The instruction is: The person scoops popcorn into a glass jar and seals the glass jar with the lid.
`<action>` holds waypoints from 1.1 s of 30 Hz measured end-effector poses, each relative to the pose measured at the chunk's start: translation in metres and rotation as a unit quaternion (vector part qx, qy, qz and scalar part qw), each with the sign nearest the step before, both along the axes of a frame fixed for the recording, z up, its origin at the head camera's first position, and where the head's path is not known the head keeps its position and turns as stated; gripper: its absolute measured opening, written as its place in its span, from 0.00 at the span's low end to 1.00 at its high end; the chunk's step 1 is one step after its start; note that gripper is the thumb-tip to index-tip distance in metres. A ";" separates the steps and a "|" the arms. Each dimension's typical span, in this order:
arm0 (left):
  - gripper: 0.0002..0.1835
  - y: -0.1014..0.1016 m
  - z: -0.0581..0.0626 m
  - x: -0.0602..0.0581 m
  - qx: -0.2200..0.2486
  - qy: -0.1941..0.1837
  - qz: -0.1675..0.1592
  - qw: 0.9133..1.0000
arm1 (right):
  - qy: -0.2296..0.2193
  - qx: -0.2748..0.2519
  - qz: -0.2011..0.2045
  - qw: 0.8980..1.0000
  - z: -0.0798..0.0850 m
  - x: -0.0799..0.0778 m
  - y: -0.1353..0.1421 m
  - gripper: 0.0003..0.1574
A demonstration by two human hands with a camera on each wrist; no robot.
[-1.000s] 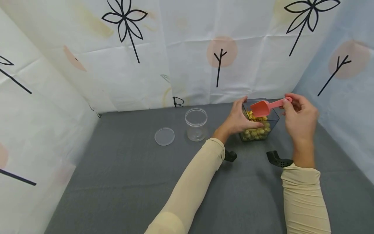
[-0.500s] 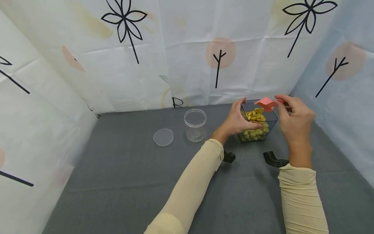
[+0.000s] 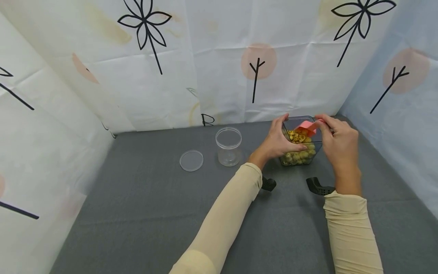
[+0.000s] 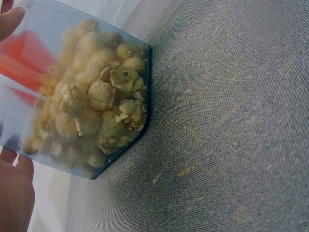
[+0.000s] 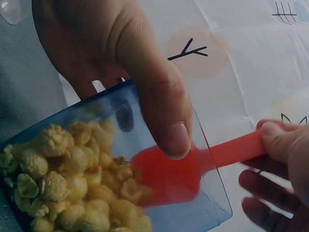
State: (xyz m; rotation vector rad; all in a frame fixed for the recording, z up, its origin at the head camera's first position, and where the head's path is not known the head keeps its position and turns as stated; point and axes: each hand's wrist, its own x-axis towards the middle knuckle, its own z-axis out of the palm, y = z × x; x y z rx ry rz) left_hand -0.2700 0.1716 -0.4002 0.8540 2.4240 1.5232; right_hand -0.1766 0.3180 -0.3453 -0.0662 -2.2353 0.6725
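Round clear lid (image 3: 191,161), thin disc, flat on grey woven cloth (image 3: 154,213); just right, transparent jar (image 3: 228,150), cylindrical, ringed at rim, upright; left hand (image 3: 275,142) grips box (image 5: 210,210), thumb along near wall, fingers at left side; box rectangular, see-through, bluish, smooth-walled, standing on cloth right of jar; popcorn (image 4: 99,94) inside, yellow, rounded, lumpy; scoop (image 3: 306,128), smooth red-pink, inside box, blade against popcorn, handle past rim; right hand (image 3: 340,142) pinches handle between thumb and fingers.

left sleeve (image 3: 219,217): beige, smooth | right sleeve (image 3: 351,232): beige, wrinkled | right wrist piece (image 3: 317,187): black, angled, perhaps perforated
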 end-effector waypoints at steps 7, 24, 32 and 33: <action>0.63 0.001 -0.002 -0.001 0.009 -0.001 -0.002 1.000 | -0.079 -0.036 -0.035 0.996 -0.001 0.003 -0.001 0.23; 0.63 0.002 -0.003 -0.003 0.011 0.010 -0.002 1.000 | -0.152 -0.107 -0.067 0.980 -0.002 0.001 0.013 0.27; 0.64 0.002 -0.004 -0.003 0.013 0.010 -0.002 1.000 | -0.168 -0.132 -0.075 0.974 -0.004 -0.001 0.010 0.29; 0.64 0.002 -0.005 -0.003 0.013 0.011 -0.002 1.000 | -0.167 -0.139 -0.080 0.973 -0.004 -0.001 0.009 0.29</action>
